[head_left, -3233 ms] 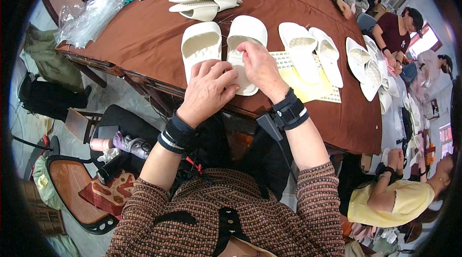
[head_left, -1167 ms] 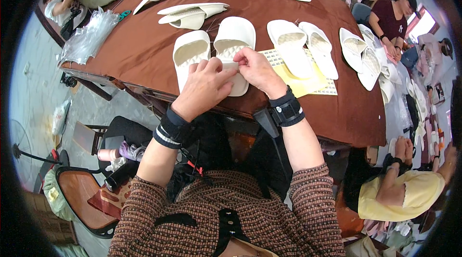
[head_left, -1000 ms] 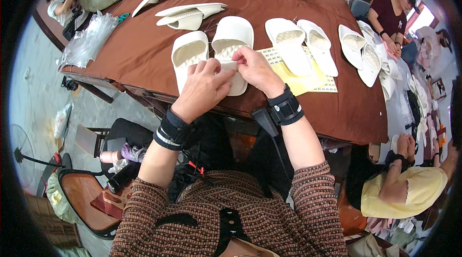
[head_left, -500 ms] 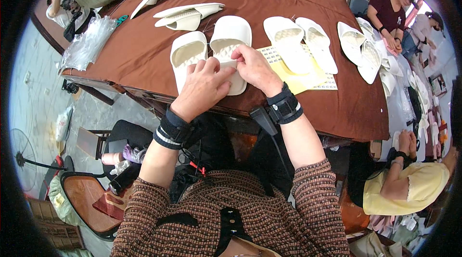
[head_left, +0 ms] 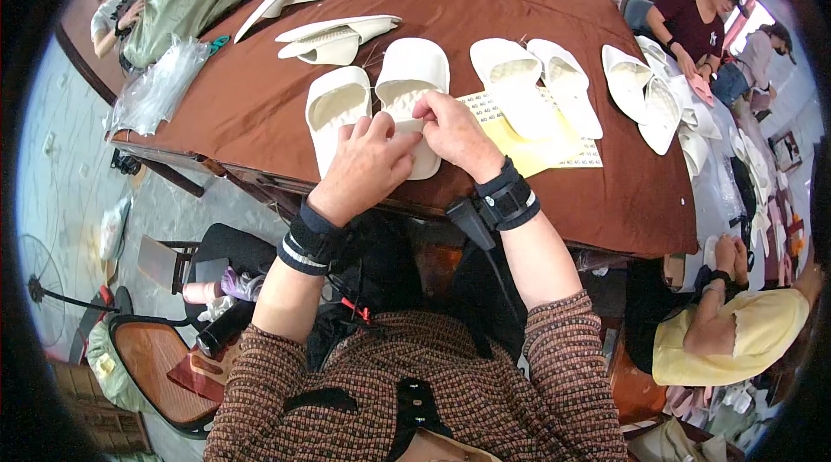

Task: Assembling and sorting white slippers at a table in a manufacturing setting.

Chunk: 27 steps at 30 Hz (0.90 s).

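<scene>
resting over a white slipper [head_left: 413, 60] at twelve o'clock, the left hand [head_left: 359, 170] seems to steady it, fingers half curled; the right hand [head_left: 459, 137] has thumb and forefinger nearly meeting, any grip hidden. the heel faces six o'clock, likely for reach. its mate [head_left: 338, 86] lies at eleven; another pair [head_left: 518, 99] covers a yellow sheet [head_left: 538, 157] at two.

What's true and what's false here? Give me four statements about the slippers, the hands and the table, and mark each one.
1. The right hand is at the right slipper of the nearest pair. True.
2. The yellow sheet is left of the left hand. False: the yellow sheet is right of both hands, partly under a white slipper.
3. Clear plastic bags lie at the table's left edge. True.
4. The tablecloth is blue. False: it is brown.
</scene>
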Tool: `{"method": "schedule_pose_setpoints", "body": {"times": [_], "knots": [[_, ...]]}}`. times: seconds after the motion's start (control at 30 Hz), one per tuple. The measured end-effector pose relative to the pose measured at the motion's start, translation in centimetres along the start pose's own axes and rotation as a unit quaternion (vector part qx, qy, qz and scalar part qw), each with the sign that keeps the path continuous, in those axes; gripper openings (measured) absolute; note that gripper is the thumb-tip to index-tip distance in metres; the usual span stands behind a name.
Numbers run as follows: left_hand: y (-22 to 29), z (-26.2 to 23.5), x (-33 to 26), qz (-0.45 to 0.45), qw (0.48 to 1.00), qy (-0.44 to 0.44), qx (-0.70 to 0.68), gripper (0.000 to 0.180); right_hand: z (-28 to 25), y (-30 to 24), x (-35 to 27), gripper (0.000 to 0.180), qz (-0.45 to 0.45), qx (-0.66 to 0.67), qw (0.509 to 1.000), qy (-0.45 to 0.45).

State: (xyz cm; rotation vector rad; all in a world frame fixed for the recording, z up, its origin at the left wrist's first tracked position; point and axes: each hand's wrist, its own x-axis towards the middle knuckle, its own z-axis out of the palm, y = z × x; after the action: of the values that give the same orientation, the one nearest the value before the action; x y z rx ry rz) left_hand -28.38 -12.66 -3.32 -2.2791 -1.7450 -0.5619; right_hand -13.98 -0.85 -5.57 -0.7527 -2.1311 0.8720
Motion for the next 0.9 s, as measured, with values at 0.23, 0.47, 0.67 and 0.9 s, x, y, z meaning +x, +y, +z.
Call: {"method": "schedule_pose_setpoints", "body": {"times": [0.23, 0.47, 0.67, 0.9], "knots": [[0.0, 0.3, 0.2, 0.011, 1.000, 0.013, -0.011, 0.027, 0.1, 0.4, -0.1, 0.014, -0.003, -0.008, 1.000, 0.017], [-0.2, 0.5, 0.2, 0.011, 0.999, 0.033, -0.027, 0.029, 0.8, 0.8, 0.2, 0.011, -0.028, 0.010, 0.999, 0.039], [0.3, 0.3, 0.4, -0.011, 0.999, 0.023, -0.038, 0.029, 1.4, 1.3, 0.0, 0.010, -0.043, -0.011, 0.996, 0.076], [0.1, 0.5, 0.4, -0.005, 0.998, 0.032, -0.059, 0.031, 1.1, 1.2, -0.2, 0.010, -0.036, -0.022, 0.997, 0.065]]}}
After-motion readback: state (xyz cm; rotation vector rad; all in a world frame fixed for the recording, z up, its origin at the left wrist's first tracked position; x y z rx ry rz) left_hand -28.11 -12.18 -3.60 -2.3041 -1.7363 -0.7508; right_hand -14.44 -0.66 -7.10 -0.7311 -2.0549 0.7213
